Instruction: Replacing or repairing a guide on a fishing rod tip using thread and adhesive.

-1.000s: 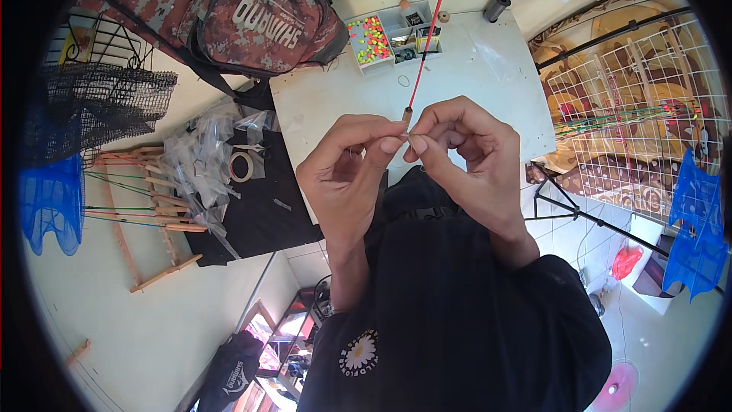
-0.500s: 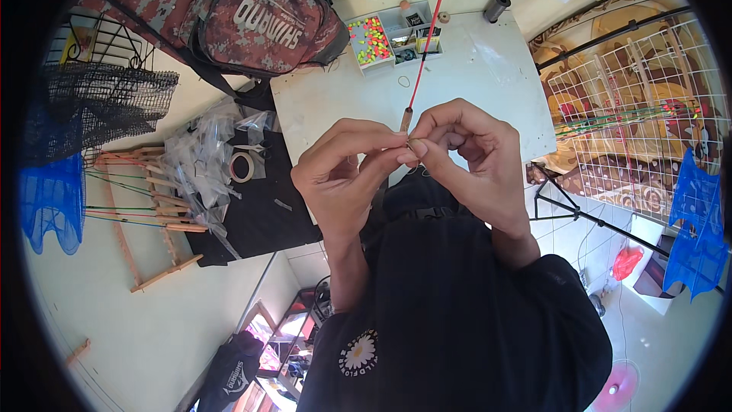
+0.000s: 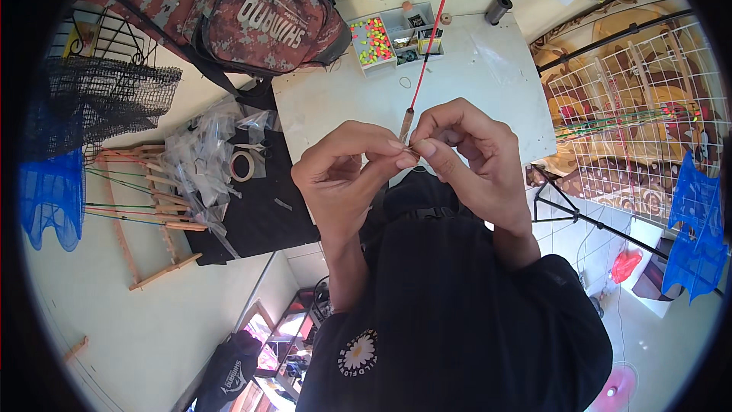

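A thin red rod [image 3: 430,44] runs upward from between my hands, with a dark tip and pale brown grip [image 3: 406,126] at its lower end. My left hand [image 3: 343,183] is closed in a pinch at that end. My right hand [image 3: 476,168] pinches beside it, thumb and index finger at a fine thread or wire [image 3: 412,164] that loops below the fingertips. The exact spot where they grip is mostly hidden by the fingers.
A white table [image 3: 313,99] holds a compartment box [image 3: 371,42] of coloured beads and a dark cylinder [image 3: 499,10]. Camouflage bag [image 3: 213,8] at back left; plastic bags [image 3: 198,156] and tape roll [image 3: 242,166] on black cloth. Wooden racks [image 3: 137,221] left, wire grid [image 3: 625,130] right.
Over the last second my left hand has shifted slightly left and its thumb tip has dropped a little. My right fingertips have moved slightly, and a thread loop now shows below them.
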`<state>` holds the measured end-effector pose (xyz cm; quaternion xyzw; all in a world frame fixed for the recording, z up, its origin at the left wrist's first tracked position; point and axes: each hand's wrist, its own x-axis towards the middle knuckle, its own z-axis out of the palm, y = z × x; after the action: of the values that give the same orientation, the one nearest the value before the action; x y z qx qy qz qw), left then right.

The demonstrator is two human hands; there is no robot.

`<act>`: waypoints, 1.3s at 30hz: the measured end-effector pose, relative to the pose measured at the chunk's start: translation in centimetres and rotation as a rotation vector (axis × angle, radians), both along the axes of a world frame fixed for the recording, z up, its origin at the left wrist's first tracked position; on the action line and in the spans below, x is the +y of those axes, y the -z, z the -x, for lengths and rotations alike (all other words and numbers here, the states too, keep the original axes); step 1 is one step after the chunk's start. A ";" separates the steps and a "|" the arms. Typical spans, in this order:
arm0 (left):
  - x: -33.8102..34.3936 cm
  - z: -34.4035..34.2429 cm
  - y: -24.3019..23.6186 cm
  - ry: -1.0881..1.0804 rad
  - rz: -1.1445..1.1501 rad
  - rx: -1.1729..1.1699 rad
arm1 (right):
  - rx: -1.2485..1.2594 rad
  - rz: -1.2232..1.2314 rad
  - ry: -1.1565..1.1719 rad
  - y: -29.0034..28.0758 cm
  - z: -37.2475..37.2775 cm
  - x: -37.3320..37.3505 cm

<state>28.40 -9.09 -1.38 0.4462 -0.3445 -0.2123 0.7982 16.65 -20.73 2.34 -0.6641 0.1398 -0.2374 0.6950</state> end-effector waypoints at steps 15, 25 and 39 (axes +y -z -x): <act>0.0 0.1 -0.4 -0.002 -0.039 -0.046 | 0.055 0.136 -0.054 0.1 0.3 -0.1; 0.2 0.1 -0.5 -0.020 -0.103 -0.113 | 0.098 0.279 -0.056 -0.1 0.4 -0.4; -1.0 1.7 -1.3 -0.048 -0.020 0.176 | -0.006 0.050 0.095 0.3 -0.3 0.9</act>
<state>26.70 -10.13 -0.03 0.4420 -0.2600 -0.2351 0.8257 16.93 -19.82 2.00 -0.6730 0.1631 -0.2757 0.6667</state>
